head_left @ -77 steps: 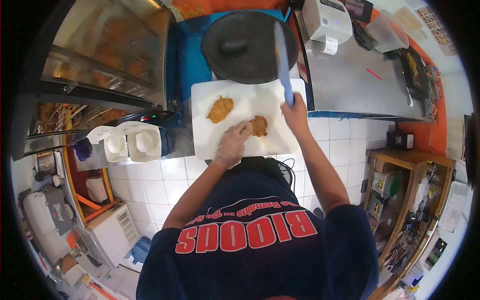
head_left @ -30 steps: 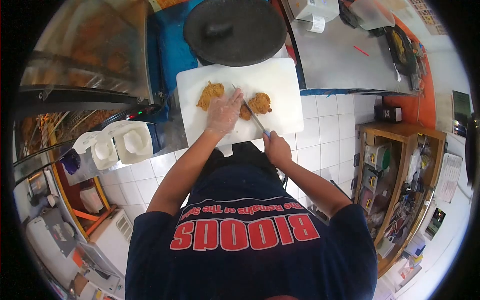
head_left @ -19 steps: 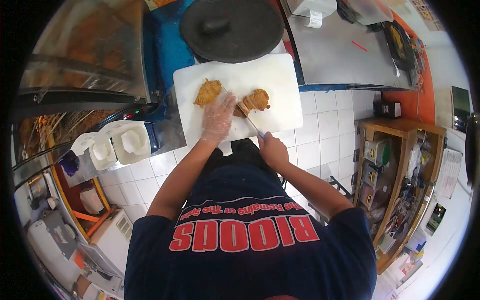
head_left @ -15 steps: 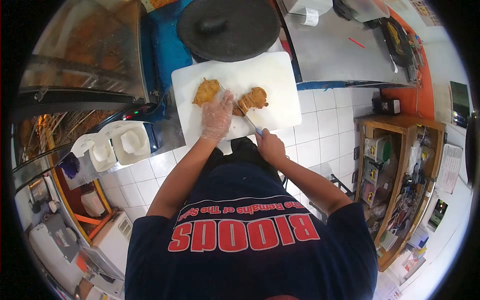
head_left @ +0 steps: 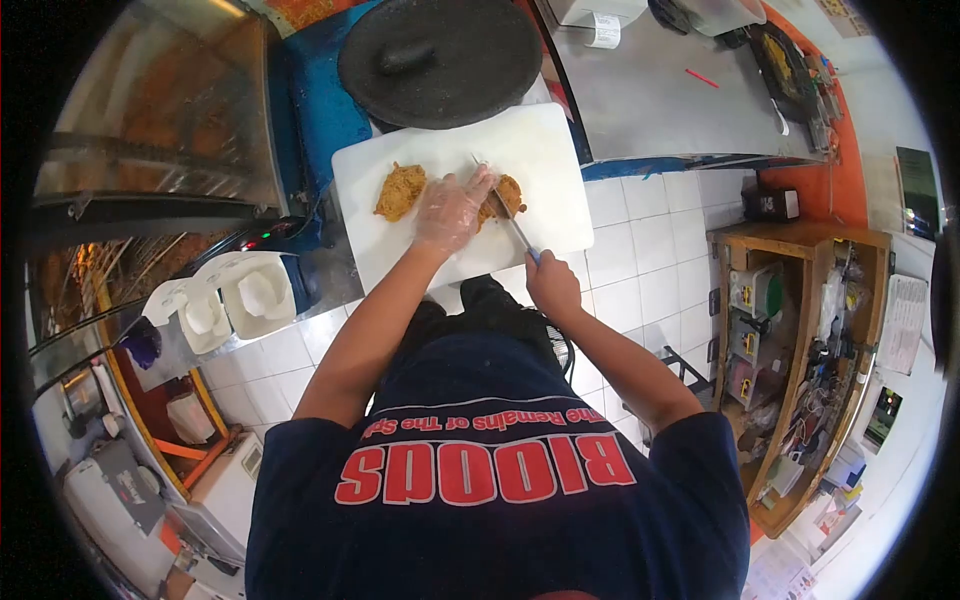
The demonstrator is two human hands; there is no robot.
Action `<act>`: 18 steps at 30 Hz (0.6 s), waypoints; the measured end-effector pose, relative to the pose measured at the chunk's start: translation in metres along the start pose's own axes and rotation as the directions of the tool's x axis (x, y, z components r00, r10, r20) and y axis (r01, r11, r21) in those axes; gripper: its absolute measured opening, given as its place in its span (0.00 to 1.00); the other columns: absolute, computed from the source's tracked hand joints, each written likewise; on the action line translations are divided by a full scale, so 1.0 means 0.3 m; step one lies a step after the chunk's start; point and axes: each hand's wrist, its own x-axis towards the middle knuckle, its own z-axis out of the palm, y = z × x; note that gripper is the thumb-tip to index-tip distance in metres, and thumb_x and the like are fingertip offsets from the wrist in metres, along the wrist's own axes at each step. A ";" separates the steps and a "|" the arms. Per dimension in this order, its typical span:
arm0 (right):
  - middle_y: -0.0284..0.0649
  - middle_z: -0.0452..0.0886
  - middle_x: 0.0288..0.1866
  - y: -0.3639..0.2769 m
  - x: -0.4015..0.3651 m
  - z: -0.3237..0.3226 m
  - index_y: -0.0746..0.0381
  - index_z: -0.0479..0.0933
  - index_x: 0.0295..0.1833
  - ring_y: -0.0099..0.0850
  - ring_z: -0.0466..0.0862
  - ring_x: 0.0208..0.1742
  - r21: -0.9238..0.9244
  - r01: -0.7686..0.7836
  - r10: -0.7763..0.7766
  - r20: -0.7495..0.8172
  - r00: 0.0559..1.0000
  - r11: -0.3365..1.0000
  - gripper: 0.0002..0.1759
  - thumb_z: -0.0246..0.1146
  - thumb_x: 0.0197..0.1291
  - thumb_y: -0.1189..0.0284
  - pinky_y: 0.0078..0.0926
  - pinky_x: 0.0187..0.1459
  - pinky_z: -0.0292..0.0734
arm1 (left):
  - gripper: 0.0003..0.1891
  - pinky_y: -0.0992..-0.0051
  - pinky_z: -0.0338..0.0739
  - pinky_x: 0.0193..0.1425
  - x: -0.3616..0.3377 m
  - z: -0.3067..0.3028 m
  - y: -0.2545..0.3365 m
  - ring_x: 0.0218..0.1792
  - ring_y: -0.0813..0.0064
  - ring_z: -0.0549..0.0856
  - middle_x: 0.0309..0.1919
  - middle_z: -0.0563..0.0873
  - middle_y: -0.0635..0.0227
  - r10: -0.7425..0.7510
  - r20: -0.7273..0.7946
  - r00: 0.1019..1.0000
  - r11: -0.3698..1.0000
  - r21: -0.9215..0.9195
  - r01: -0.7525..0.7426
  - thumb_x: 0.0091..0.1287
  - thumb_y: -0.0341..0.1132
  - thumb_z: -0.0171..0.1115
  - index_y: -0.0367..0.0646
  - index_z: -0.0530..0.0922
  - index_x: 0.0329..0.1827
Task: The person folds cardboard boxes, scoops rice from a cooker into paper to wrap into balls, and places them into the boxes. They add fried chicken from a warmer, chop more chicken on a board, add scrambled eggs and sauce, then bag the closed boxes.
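Free room is offered on the white cutting board [head_left: 555,225] along its right side and in its far left corner. The middle is blocked by the left hand [head_left: 452,208], the knife [head_left: 515,222] and the right fried chicken piece [head_left: 509,190]; the near right edge is obstructed by the right hand [head_left: 553,282], the far edge by the stone mortar [head_left: 455,75].

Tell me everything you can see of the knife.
The knife has a long, slim, metallic-looking blade and a bluish handle mostly hidden in the right hand. It slants across the white board, tip toward the far edge. The blade lies at the right-hand browned, crumb-coated piece; the gloved left hand hides part of it, so contact there is unclear.
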 end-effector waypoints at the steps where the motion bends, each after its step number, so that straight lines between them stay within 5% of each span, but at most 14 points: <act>1: 0.60 0.86 0.35 -0.006 -0.006 -0.002 0.65 0.77 0.43 0.61 0.87 0.37 0.003 0.004 -0.004 -0.003 1.000 1.000 0.24 0.54 0.77 0.52 0.58 0.42 0.83 | 0.33 0.61 0.76 0.53 0.004 0.001 -0.003 0.43 0.60 0.82 0.73 0.79 0.76 -0.009 0.017 1.000 0.999 0.032 0.009 0.60 0.22 0.61 0.52 0.78 0.71; 6: 0.62 0.86 0.38 -0.031 -0.002 -0.070 0.65 0.78 0.45 0.61 0.87 0.41 0.123 0.034 -0.039 0.035 0.999 0.992 0.24 0.54 0.76 0.52 0.58 0.47 0.82 | 0.33 0.61 0.76 0.55 0.062 -0.016 -0.039 0.46 0.60 0.83 0.73 0.79 0.77 -0.001 0.049 0.999 0.995 0.098 -0.004 0.60 0.22 0.60 0.52 0.78 0.72; 8: 0.62 0.86 0.39 -0.059 -0.041 -0.137 0.64 0.78 0.46 0.61 0.87 0.41 0.152 0.002 -0.006 0.026 1.000 0.988 0.24 0.53 0.76 0.52 0.58 0.46 0.82 | 0.32 0.60 0.76 0.57 0.070 -0.071 -0.031 0.49 0.60 0.83 0.74 0.78 0.75 0.052 -0.070 0.996 0.998 -0.015 -0.053 0.62 0.24 0.58 0.52 0.77 0.73; 12: 0.62 0.86 0.39 -0.067 -0.055 -0.146 0.65 0.78 0.46 0.62 0.87 0.43 0.110 -0.067 0.065 0.017 0.998 0.992 0.25 0.53 0.76 0.51 0.58 0.47 0.82 | 0.30 0.60 0.76 0.60 0.087 -0.098 0.003 0.51 0.60 0.84 0.75 0.77 0.75 0.029 0.005 1.000 0.994 -0.108 -0.028 0.65 0.26 0.55 0.52 0.77 0.73; 15: 0.62 0.86 0.38 -0.002 0.013 -0.004 0.66 0.78 0.45 0.62 0.87 0.43 0.062 -0.053 0.055 -0.029 0.998 0.997 0.25 0.53 0.77 0.52 0.59 0.47 0.81 | 0.28 0.60 0.75 0.60 0.082 0.005 -0.017 0.54 0.58 0.83 0.74 0.78 0.72 0.112 -0.042 0.993 0.993 0.048 -0.110 0.64 0.27 0.60 0.52 0.79 0.69; 18: 0.63 0.86 0.40 -0.016 0.021 -0.018 0.68 0.78 0.46 0.62 0.87 0.44 0.062 -0.088 0.086 0.024 0.996 0.994 0.26 0.53 0.77 0.52 0.59 0.48 0.81 | 0.28 0.61 0.75 0.64 0.106 -0.015 0.000 0.58 0.58 0.84 0.75 0.77 0.70 0.045 0.105 0.993 0.995 0.088 -0.054 0.64 0.27 0.59 0.49 0.77 0.71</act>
